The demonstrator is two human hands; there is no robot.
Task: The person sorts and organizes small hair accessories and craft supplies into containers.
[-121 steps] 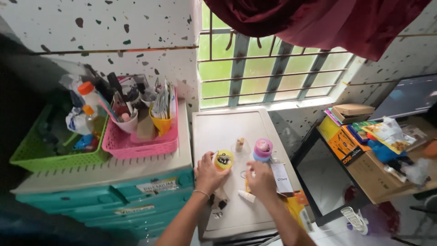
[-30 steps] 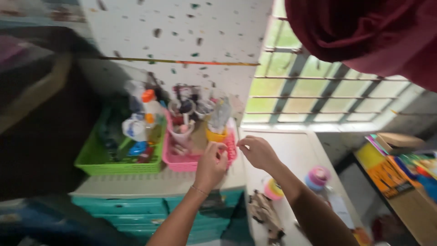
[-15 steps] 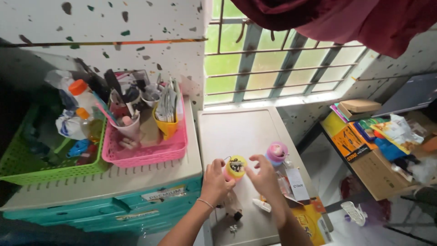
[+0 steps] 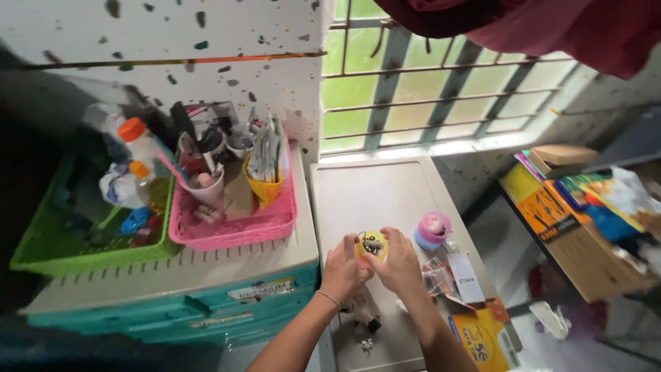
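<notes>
Cupping small yellow round tub (image 4: 372, 246), dark bits inside

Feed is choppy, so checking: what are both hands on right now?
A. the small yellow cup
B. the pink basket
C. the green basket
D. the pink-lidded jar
A: the left hand and right hand both cup the small yellow cup on the beige top; the pink-lidded jar stands apart to its right, and both baskets sit further left.
</notes>
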